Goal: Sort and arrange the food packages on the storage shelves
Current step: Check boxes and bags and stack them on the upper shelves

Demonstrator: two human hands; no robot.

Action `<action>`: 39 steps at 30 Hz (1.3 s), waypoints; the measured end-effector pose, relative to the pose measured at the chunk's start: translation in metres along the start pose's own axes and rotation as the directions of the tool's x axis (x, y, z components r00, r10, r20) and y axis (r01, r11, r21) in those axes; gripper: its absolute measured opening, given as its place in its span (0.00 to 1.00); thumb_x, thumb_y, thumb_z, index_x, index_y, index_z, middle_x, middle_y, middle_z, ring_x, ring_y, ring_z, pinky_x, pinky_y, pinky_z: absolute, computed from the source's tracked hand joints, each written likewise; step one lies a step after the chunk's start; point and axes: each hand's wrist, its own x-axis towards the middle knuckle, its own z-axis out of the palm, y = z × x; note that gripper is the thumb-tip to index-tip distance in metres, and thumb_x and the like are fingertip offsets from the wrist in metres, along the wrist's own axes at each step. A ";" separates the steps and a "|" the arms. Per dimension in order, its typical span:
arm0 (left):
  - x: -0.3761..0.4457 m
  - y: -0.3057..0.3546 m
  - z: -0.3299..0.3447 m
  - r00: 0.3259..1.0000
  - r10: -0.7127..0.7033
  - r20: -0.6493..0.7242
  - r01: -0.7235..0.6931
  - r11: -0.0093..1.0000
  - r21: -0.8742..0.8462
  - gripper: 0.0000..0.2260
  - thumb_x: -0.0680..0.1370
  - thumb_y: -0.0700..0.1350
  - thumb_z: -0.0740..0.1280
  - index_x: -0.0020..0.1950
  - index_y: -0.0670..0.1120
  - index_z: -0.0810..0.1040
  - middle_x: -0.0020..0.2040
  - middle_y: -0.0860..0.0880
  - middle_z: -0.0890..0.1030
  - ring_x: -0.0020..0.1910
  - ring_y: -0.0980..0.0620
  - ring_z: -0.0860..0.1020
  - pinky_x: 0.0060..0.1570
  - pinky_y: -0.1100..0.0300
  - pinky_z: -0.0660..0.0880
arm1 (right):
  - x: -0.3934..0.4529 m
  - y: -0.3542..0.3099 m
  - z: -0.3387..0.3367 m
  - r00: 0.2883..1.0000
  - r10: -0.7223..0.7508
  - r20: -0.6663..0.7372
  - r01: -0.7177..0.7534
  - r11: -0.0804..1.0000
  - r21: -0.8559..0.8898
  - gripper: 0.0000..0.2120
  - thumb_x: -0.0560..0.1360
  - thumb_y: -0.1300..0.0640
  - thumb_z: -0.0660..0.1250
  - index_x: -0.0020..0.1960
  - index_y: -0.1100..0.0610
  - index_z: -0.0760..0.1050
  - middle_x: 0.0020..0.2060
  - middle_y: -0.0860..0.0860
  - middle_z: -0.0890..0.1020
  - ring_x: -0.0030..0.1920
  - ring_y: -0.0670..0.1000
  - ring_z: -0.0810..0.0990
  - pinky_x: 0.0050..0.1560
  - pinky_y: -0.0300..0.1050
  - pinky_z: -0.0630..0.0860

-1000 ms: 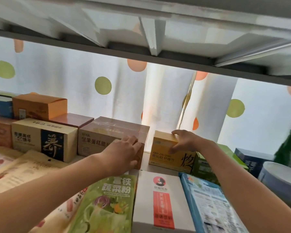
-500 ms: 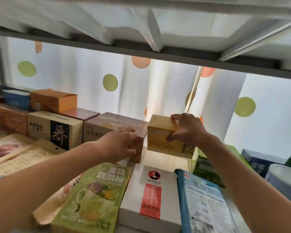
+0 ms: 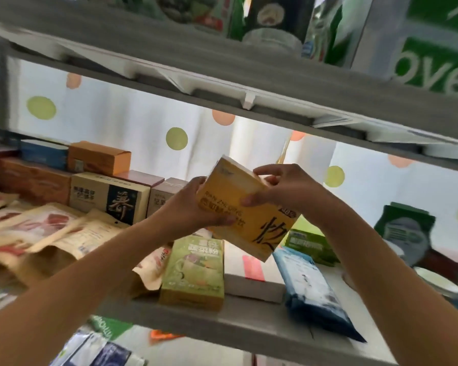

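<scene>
Both hands (image 3: 191,207) gripping yellow box (image 3: 245,210)

Both hands hold a yellow box (image 3: 245,210) tilted in the air above the middle shelf (image 3: 249,323), the left hand (image 3: 188,210) gripping its left end and the right hand (image 3: 283,188) pinching its upper right edge. Below it on the shelf lie a green pouch (image 3: 193,270), a white box (image 3: 251,278) and a blue pack (image 3: 312,289), side by side. Further left, a cream box with black lettering (image 3: 109,196) stands behind flat paper pouches (image 3: 50,233).
</scene>
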 end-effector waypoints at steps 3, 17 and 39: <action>-0.051 0.014 -0.023 0.998 -0.043 -0.047 0.038 0.993 -0.114 0.41 0.59 0.61 0.81 0.68 0.53 0.71 0.55 0.54 0.81 0.53 0.52 0.81 0.54 0.50 0.80 | -0.035 -0.035 0.016 1.000 0.017 0.021 -0.017 1.000 0.010 0.37 0.60 0.48 0.85 0.67 0.47 0.77 0.56 0.52 0.83 0.48 0.54 0.86 0.51 0.52 0.83; -0.253 -0.001 -0.096 0.971 -0.168 -0.171 0.036 0.806 -0.591 0.32 0.61 0.57 0.79 0.62 0.46 0.78 0.54 0.45 0.85 0.55 0.43 0.83 0.61 0.41 0.76 | -0.199 -0.091 0.131 0.997 0.071 -0.043 -0.043 0.888 0.458 0.30 0.64 0.29 0.66 0.58 0.47 0.78 0.48 0.48 0.86 0.55 0.55 0.84 0.61 0.63 0.79; -0.432 -0.079 -0.077 0.632 -0.763 -0.135 0.337 0.427 -0.839 0.17 0.77 0.50 0.70 0.58 0.38 0.76 0.51 0.41 0.84 0.50 0.45 0.83 0.41 0.56 0.77 | -0.329 -0.089 0.319 0.836 0.527 -0.150 -0.150 0.483 0.863 0.23 0.74 0.44 0.72 0.65 0.54 0.77 0.47 0.51 0.86 0.44 0.48 0.86 0.39 0.42 0.80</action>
